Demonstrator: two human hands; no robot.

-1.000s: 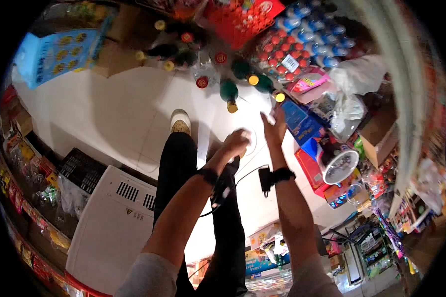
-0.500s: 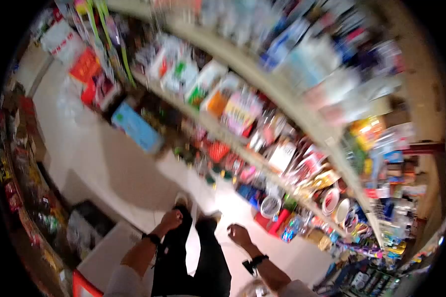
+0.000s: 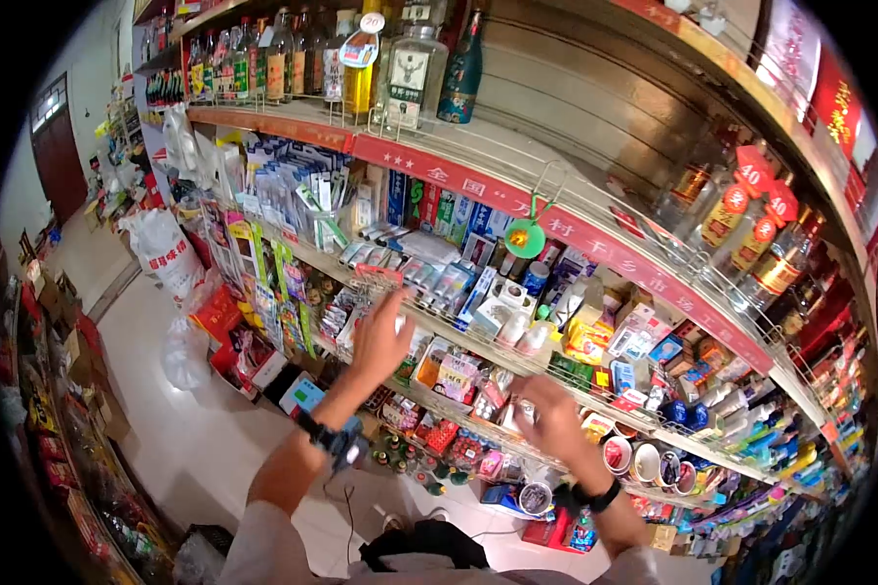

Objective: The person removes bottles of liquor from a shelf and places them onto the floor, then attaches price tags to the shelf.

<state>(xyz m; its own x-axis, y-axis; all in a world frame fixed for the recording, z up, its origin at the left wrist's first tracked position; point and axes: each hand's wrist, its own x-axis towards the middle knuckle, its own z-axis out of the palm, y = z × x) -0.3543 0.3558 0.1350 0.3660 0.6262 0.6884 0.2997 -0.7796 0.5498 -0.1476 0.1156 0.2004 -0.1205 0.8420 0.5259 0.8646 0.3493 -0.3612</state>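
My left hand is raised in front of the middle shelves, fingers apart and pointing up, with nothing in it. Behind it are small packets and a rack of toothbrushes. To the right, my right hand hangs before the lower shelf with its fingers curled; whether anything is between them is too blurred to tell. Close by are a yellow-and-red packet and a box of pink packs. Each wrist wears a black band, and a small device sits on the left one. Neither hand visibly touches the goods.
Bottles stand on the top shelf above a red label strip. White plastic bags are on the left. Bottles and a round tub are low down near my feet. Another stocked shelf runs along the left edge.
The view has swung up from the floor to the shelves. Both hands have risen from above the floor and my legs to in front of the shelves. My left hand's fingers have spread.
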